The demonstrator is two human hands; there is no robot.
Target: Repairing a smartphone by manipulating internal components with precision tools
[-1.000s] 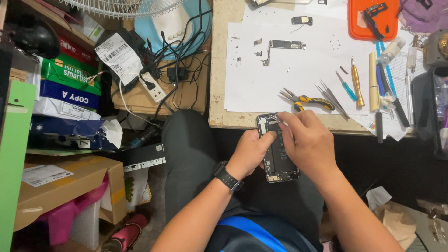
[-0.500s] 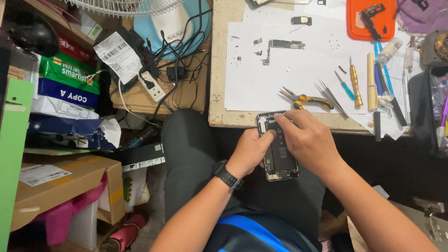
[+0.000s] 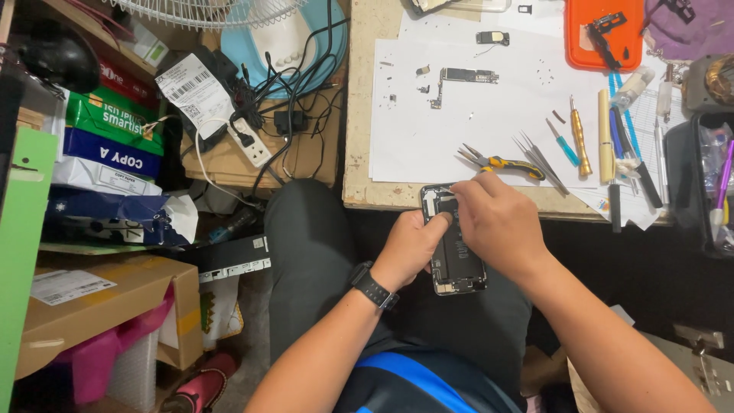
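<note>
The right hand (image 3: 501, 222) hides the opened phone (image 3: 457, 260)'s upper half; its fingers pinch there, on what is unclear. The left hand (image 3: 409, 248) grips its edge. Beyond the fingertips lies a cluttered wooden table (image 3: 359, 115).

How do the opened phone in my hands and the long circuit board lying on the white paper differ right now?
The opened phone is a wide dark shell held over the lap by the left hand and right hand; the circuit board is thin, narrow and lies untouched on the white paper. The phone stands lengthwise away from the person; the board lies crosswise. Both are bare electronics.
</note>
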